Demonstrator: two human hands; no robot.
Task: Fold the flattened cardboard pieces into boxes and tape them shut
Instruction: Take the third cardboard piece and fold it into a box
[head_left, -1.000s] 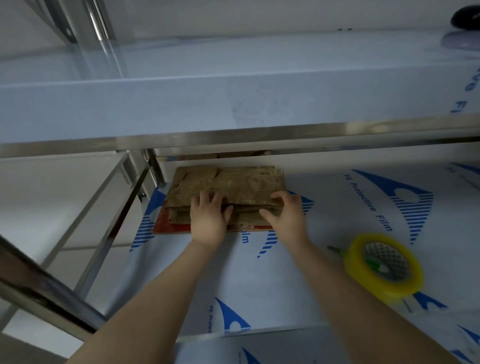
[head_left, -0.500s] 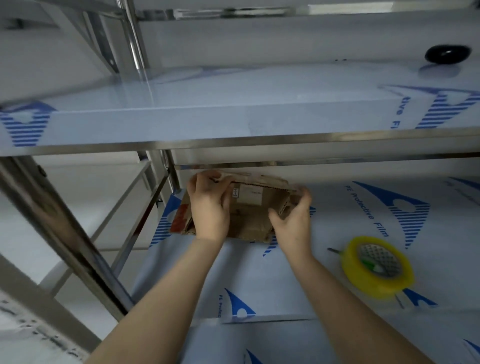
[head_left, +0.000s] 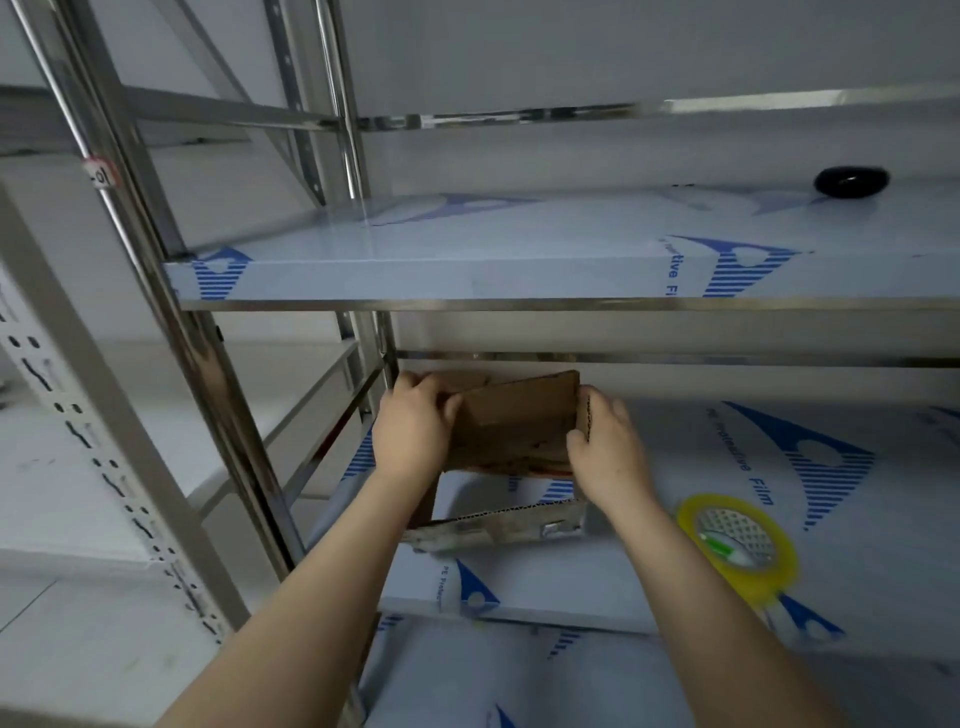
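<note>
Your cardboard piece (head_left: 519, 415) brown, reddish marks low; tape roll (head_left: 737, 545) yellow; shelf (head_left: 519, 577) film pale, blue striped logos; round object (head_left: 850, 181) black.

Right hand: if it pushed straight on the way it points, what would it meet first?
The right hand grips the cardboard piece by its right edge. Past that the way looks free until the pale back wall under the upper shelf, though depth is hard to judge.
</note>
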